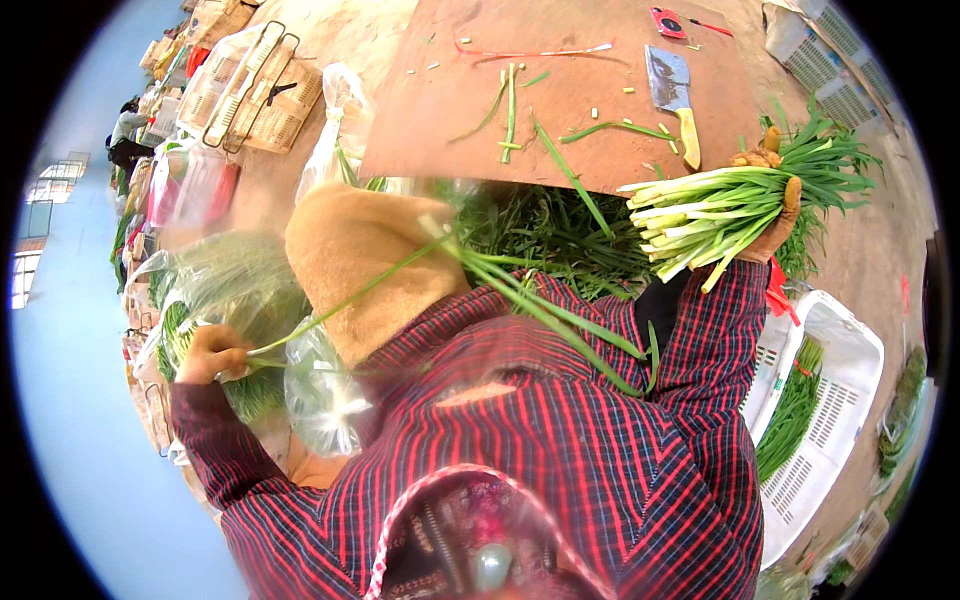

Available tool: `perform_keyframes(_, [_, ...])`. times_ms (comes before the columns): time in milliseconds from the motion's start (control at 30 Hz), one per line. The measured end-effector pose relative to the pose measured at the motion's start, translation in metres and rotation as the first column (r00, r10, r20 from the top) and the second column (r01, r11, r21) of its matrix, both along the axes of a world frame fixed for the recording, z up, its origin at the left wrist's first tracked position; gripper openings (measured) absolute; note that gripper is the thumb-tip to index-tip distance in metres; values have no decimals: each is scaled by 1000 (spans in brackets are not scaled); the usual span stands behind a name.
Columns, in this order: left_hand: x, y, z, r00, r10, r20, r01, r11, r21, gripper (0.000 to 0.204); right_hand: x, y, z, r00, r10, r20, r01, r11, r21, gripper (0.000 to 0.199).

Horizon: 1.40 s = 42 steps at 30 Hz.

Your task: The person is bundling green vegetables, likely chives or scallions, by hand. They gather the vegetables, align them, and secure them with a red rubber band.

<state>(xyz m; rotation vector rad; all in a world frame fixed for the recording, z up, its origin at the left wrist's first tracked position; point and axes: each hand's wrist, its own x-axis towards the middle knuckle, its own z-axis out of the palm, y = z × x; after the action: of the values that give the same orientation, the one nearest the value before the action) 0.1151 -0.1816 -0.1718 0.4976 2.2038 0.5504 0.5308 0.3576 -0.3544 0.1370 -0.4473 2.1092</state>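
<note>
Green bunch (690, 215) clamped in my right hand (775, 235), at the counter's (570, 95) near right corner.
Hands wide apart; my left hand (212, 353) pinches a loose stalk (350, 297). From my remote seat, I judge the bunch light, firm at the stems (672, 222), bruisable at the leaves (828, 165), best held mid-length. Cleaver (668, 80) and scraps (511, 110) lie on the brown counter; a white crate (848, 372) stands on the floor (852, 250), right.

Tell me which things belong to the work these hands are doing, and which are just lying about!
Seems part of the work:
Bunch of green stalks, in the right hand's fingers
Long stalk, in the left hand's fingers
Knife and brown board, probably

Probably just lying about:
Small red-and-black object
Tan crate
</note>
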Motion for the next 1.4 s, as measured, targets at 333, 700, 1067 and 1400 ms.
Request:
perform_keyframes(333, [96, 194, -48, 414, -332, -847, 654, 756, 23, 27, 5, 9, -12, 999, -28, 29, 26, 999, 41, 59])
perform_keyframes(700, [113, 362, -355, 322, -947, -1, 829, 283, -483, 53, -2, -9, 5, 996, -27, -80, 27, 1000, 3, 63])
perform_keyframes(1067, [140, 295, -549, 248, -778, -577, 816, 489, -309, 9, -30, -19, 27, 998, -51, -40, 51, 998, 21, 65])
perform_keyframes(1400, [130, 335, -466, 278, -916, -290, 836, 379, -397, 10, -35, -19, 27, 996, -47, 78, 53, 995, -87, 62])
